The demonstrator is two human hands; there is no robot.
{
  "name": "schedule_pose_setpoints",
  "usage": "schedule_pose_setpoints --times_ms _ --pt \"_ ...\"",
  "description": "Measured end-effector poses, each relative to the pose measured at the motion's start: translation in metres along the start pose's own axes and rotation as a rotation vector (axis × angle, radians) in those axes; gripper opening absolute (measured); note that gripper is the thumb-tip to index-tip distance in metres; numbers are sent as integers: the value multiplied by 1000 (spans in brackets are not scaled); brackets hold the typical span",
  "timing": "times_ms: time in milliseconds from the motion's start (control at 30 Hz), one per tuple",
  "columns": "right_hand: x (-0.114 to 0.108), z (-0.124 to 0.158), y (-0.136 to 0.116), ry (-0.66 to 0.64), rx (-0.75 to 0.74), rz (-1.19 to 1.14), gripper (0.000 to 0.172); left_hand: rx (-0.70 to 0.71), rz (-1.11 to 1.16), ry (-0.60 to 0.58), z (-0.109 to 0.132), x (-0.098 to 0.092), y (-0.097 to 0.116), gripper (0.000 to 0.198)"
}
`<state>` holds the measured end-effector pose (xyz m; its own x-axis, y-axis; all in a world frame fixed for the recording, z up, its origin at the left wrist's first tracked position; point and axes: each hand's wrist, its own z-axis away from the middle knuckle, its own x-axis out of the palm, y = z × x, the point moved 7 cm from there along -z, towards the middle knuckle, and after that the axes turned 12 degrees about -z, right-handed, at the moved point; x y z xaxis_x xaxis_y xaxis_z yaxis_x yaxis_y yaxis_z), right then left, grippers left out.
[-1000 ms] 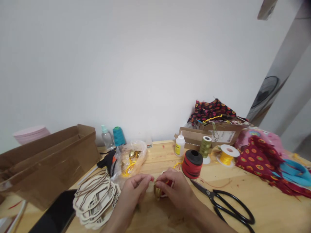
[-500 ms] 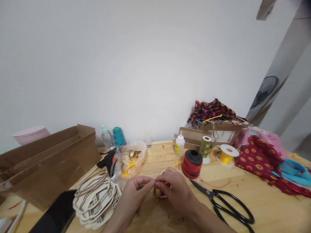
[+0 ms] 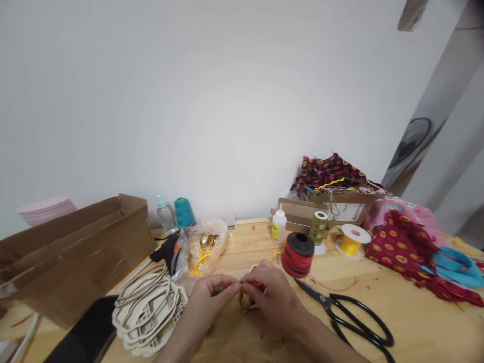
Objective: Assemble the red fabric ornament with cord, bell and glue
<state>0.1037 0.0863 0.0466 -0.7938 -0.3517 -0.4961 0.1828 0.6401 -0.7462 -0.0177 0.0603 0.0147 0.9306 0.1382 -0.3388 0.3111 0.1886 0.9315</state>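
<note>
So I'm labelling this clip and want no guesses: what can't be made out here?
Head view: gold piece, mostly covered by the right hand; its shape is unclear.
What the left hand pinches: hidden inside its grip.
Black flat thing, lower left: cut off by the bottom edge.
Glue bottle label: too small to read.

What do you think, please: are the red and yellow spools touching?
Apart: the head view shows the olive spool standing between red spool and yellow spool.

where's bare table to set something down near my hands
Bare wood lies right of the scissors, before the red cloth, and between the bag and glue bottle. The left side is crowded: wooden cutouts, glue gun, box.
</note>
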Motion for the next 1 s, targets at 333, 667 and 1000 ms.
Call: schedule_pose_setpoints --times_ms 333,667,1000 --pt "-1 0 -4 -37 -42 98 17 61 -96 -2 -1 1 4 19" --pt "-1 -1 -1 -4 -4 27 14 101 -112 -22 2 5 9 19" --pt "6 0 14 -14 150 -389 24 125 -202 73 4 0 12 17"
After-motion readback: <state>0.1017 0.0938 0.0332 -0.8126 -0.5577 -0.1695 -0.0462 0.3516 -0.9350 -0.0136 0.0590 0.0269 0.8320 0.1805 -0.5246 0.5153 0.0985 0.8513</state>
